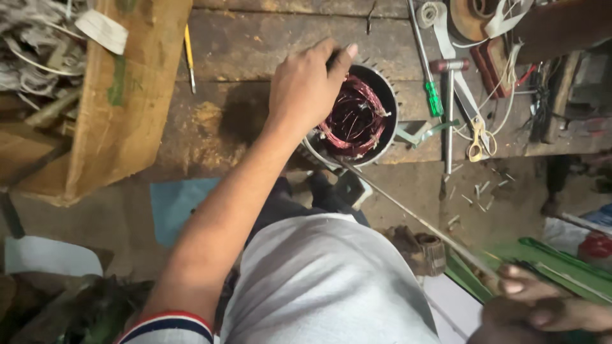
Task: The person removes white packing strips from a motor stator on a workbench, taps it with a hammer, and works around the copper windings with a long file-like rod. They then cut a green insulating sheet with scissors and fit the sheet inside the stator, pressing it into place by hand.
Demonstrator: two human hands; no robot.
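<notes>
— While the left hand rests on the rim of the motor stator, what are its fingers doing?

— They are curled together over the near-left edge of the round metal housing, gripping it, with one fingertip stretched up past the rim. The stator stands on end at the front edge of the wooden workbench, its reddish copper windings facing up.

— And the right hand?

— Low in the right corner, blurred. The fingers are closed around the near end of a long thin rod, which runs slantwise up to the lower edge of the stator and seems to touch it there.

— What lies around the stator?

— Just to its right, a green-handled screwdriver and a hammer lie on the bench, with yellow-handled scissors and loose white cords beyond them. A small yellow screwdriver lies to the left, beside a cardboard box at the bench's left end.

— Below the bench?

— The person's grey shirt fills the middle. A blue sheet lies on the floor to the left, green strips lie near the right hand, and small cut scraps are scattered under the hammer.
</notes>
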